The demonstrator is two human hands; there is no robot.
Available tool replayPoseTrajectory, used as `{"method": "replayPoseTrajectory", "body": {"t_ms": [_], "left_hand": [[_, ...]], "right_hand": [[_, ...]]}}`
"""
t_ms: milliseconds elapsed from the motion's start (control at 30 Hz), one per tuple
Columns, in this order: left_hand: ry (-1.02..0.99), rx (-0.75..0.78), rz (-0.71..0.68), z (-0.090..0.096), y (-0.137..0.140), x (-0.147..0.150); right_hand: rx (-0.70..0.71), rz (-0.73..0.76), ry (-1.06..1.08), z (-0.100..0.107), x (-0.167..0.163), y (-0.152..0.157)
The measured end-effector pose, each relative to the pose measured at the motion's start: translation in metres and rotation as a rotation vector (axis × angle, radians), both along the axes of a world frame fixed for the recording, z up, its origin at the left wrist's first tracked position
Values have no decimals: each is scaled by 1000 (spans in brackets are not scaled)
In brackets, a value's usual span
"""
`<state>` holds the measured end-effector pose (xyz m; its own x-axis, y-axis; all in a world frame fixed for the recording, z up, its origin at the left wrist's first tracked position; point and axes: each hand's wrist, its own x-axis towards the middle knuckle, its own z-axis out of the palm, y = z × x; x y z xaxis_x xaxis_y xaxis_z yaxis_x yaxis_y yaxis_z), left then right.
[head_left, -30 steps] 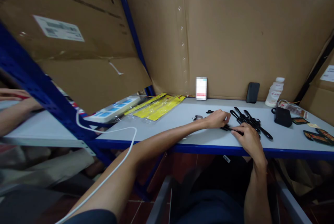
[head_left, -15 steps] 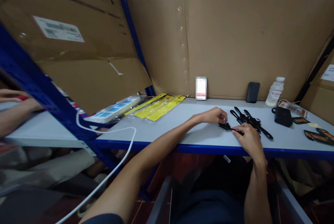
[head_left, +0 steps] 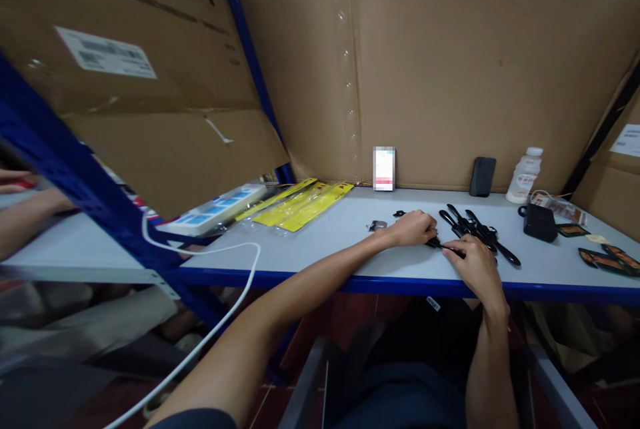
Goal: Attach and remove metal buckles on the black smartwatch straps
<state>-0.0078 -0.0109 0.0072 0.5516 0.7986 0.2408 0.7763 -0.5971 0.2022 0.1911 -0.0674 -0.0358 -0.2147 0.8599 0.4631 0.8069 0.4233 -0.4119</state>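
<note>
My right hand (head_left: 475, 262) pinches the handle of a slim black tool (head_left: 456, 252) low over the table's front part. Its kind is too small to tell. At the tool's left end, my left hand (head_left: 416, 228) is closed, knuckles up; its fingertips are hidden, and what they hold cannot be seen. Just behind my right hand lies a heap of black tools with rounded handles (head_left: 507, 254). Beyond my left wrist rest a small dark and silvery piece (head_left: 379, 225) and a little black piece (head_left: 399, 214).
Yellow cards in clear sleeves (head_left: 315, 208) and a power strip (head_left: 215, 209) lie to the left, with a white cable (head_left: 253, 269) hanging down. A phone (head_left: 384, 169), a dark phone-like slab (head_left: 483, 176), a bottle (head_left: 525, 174) and a black case (head_left: 540, 222) line the back and right.
My left hand has moved slightly right and down, closer to the tool's end. Two small pieces now show beyond my left wrist. My right hand keeps its pinch on the tool.
</note>
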Motion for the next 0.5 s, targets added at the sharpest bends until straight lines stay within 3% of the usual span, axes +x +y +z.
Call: {"method": "replayPoseTrajectory", "body": {"t_ms": [300,500], "left_hand": [[-179,-111,-75,0,7,-6],[-316,-176,-11,-4,14,-7]], "right_hand": [[17,-1,3,2,-1,-2],[13,-6,-5,1,-1,-3]]}}
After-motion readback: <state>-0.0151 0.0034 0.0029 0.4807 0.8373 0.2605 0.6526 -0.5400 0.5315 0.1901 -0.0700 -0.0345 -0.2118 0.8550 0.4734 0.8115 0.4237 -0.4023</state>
